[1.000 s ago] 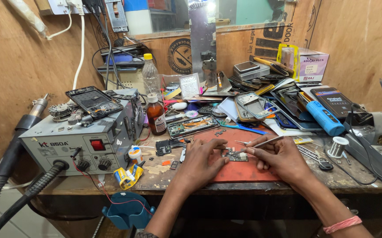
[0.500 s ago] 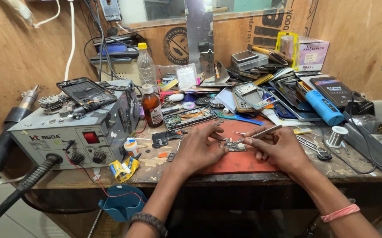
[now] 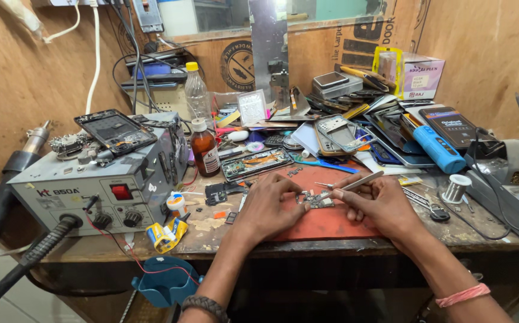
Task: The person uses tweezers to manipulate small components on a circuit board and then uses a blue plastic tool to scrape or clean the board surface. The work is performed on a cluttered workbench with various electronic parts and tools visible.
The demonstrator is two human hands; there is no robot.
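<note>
My left hand [image 3: 269, 206] rests on a red work mat [image 3: 331, 222] and pins a small phone circuit board [image 3: 314, 200] with its fingertips. My right hand [image 3: 380, 203] grips metal tweezers [image 3: 355, 183], whose tips point left onto the board. Both hands sit close together at the front middle of the cluttered wooden bench [image 3: 211, 230]. An opened phone body [image 3: 256, 164] lies just behind the mat.
A grey hot-air rework station [image 3: 101, 185] with a phone frame on top stands at the left, its hose [image 3: 8, 179] hanging off the edge. A brown bottle [image 3: 204, 148], a blue tool [image 3: 436, 146], a solder spool [image 3: 455, 188] and several phone parts crowd the back.
The view has shifted slightly and come closer. Both hands stay on the board, with the tweezers in nearly the same spot.
</note>
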